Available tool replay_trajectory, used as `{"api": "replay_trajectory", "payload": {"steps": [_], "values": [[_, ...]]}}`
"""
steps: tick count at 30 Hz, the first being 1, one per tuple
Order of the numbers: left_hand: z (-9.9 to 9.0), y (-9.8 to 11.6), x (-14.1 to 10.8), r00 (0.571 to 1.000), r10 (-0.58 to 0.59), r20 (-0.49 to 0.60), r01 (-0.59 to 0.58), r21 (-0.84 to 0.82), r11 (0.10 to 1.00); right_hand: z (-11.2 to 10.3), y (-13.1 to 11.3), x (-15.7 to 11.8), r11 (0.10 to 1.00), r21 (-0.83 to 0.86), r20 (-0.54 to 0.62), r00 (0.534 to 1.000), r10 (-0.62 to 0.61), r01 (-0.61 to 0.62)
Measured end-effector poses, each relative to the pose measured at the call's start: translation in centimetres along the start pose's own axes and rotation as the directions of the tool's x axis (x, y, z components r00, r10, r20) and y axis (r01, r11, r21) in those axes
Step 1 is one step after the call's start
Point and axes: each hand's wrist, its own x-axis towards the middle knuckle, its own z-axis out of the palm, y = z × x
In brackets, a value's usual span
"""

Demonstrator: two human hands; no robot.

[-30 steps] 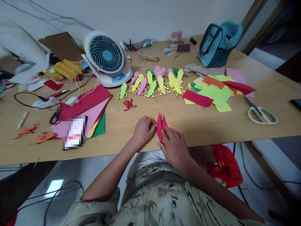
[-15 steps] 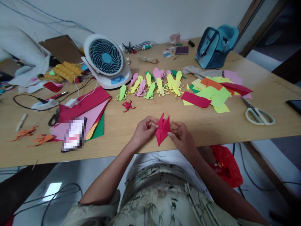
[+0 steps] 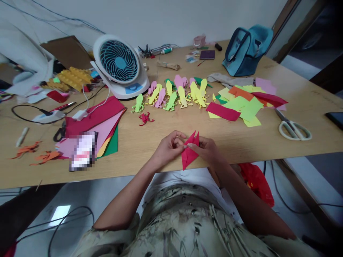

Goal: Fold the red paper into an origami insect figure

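Desk (image 3: 139, 142), pale wood grain, against a plain light wall (image 3: 171, 21). Grey floor (image 3: 102, 192) below, glossy; red plastic bag (image 3: 257, 184) under the near edge, right. Red folded paper (image 3: 190, 159) at the near edge, centre, two points upward; cannot tell if it rests on the wood. Left hand (image 3: 169, 147): fingers pinching its left side. Right hand (image 3: 209, 150): fingers gripping its right side, thumb across the front. Beyond, a cluster of green, pink and yellow folded figures (image 3: 170, 96); small red figure (image 3: 145, 119) nearer. White fan (image 3: 120, 62) behind, left. Right: loose paper pieces (image 3: 250, 109), scissors (image 3: 296, 130) beside them, blue bag (image 3: 241, 57) farther back.
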Motion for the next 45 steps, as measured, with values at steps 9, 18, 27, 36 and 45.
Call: {"api": "replay_trajectory", "payload": {"steps": [9,18,27,36,45], "values": [[0.5,-0.9,-0.8,0.937,-0.307,0.168,0.326,-0.103,0.94,0.6,-1.2,1.4,0.995,0.072,-0.182,0.98,0.077,-0.065],[0.3,-1.5,-1.4,0.951,-0.303,0.058,0.307,-0.074,0.949,0.4,-1.6,2.2,0.993,0.087,-0.307,0.947,0.098,-0.075],[0.8,-0.8,-2.5,0.951,-0.309,0.001,0.308,-0.086,0.947,0.3,-1.6,2.2,0.99,0.129,-0.328,0.94,0.093,-0.053],[0.0,-1.3,-2.5,0.919,-0.394,0.031,0.392,-0.198,0.899,0.2,-2.1,2.0,0.99,0.116,-0.302,0.947,0.107,-0.075],[0.2,-1.4,-2.9,0.915,-0.402,0.027,0.4,-0.19,0.897,0.3,-2.2,1.7,0.996,0.019,-0.221,0.971,0.09,-0.088]]}}
